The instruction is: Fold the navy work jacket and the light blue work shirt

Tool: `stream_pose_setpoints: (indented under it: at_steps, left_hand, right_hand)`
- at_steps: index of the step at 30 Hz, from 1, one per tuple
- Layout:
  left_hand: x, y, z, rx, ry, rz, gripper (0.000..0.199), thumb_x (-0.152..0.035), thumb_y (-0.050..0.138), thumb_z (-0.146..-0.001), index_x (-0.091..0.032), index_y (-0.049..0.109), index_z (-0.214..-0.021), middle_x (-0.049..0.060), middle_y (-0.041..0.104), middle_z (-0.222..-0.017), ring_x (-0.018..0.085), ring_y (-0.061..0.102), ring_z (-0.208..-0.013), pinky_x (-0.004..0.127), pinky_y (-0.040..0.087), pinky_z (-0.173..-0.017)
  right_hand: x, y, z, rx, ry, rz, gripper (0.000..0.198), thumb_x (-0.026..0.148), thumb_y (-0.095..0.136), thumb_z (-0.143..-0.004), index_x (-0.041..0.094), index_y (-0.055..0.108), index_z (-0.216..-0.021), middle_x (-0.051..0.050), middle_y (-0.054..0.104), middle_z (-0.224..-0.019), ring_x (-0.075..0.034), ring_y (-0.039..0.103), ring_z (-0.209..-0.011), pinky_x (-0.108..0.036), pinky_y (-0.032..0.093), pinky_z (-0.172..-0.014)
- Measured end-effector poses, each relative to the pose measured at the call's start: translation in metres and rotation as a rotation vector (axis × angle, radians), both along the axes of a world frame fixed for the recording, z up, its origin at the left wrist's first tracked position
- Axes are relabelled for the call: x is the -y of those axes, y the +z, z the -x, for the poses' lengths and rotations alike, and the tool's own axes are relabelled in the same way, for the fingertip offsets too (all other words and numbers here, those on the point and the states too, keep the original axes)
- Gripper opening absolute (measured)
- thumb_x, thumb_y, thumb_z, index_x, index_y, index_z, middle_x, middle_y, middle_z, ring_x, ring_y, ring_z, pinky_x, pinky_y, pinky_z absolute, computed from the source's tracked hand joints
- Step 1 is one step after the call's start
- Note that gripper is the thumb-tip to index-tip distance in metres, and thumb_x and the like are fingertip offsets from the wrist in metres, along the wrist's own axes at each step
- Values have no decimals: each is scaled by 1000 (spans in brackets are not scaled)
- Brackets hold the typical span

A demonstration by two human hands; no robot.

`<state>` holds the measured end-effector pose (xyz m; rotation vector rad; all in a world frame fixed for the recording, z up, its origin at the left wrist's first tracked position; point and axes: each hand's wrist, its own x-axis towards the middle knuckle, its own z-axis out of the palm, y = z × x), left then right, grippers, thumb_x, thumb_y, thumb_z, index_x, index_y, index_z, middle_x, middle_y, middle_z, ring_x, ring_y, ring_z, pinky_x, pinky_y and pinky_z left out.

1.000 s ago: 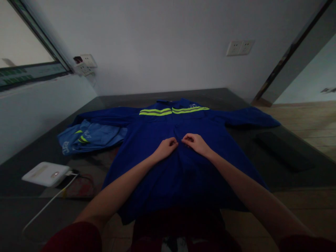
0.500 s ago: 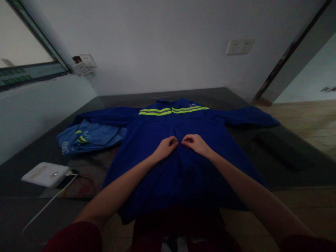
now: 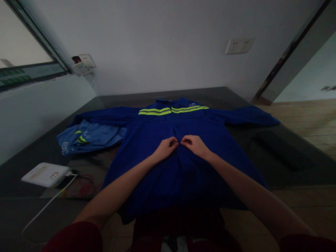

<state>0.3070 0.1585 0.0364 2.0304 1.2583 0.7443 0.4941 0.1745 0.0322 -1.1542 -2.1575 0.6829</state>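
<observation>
A dark blue work jacket [image 3: 152,133] with yellow-green reflective chest bands lies spread front side up, its collar at the far side and its sleeves stretched out to both sides. My left hand [image 3: 166,147] pinches cloth at the left edge of the front opening, about midway down. Just across the opening, my right hand [image 3: 195,144] pinches the other front edge. Only a small gap separates the fingertips, and whatever fastener may be between them is too small and dark to make out.
Under the left sleeve lies a lighter blue folded garment [image 3: 102,134]. Nearer me, a white power bank [image 3: 46,174] has a white cable [image 3: 49,203] plugged in. On the right, a dark flat object [image 3: 283,150] rests on the black table [image 3: 312,175]. A wall bounds the far side.
Almost nothing differs. My right hand has shifted very slightly; both hands keep their pinch at the jacket's front opening.
</observation>
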Motion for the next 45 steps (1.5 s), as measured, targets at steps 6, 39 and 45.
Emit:
stream_pose_setpoints:
  at_steps: [6, 39, 45]
  left_hand:
    - [-5, 4, 11, -211, -32, -184, 18, -26, 45, -90, -17, 61, -87, 3, 65, -84, 16, 59, -77, 26, 44, -72]
    - [-28, 6, 165, -1079, 482, -226, 35, -23, 21, -96, -17, 38, -127, 18, 60, -120, 29, 68, -86, 40, 52, -71]
    - [-77, 16, 163, -1050, 473, -291, 36, -20, 19, -96, -19, 38, -127, 17, 59, -120, 30, 67, -89, 42, 50, -74]
  right_hand:
    - [2, 2, -2, 97, -20, -57, 10, 21, 58, -84, 17, 66, -81, -4, 65, -79, -15, 58, -75, -26, 42, -69]
    - [-29, 1, -138, 813, -612, -57, 32, 22, 25, -96, 21, 49, -116, -12, 57, -114, -24, 63, -80, -35, 43, -68]
    - [-75, 2, -132, 820, -610, -132, 32, 19, 26, -96, 19, 48, -119, -14, 55, -117, -24, 63, -82, -35, 43, -70]
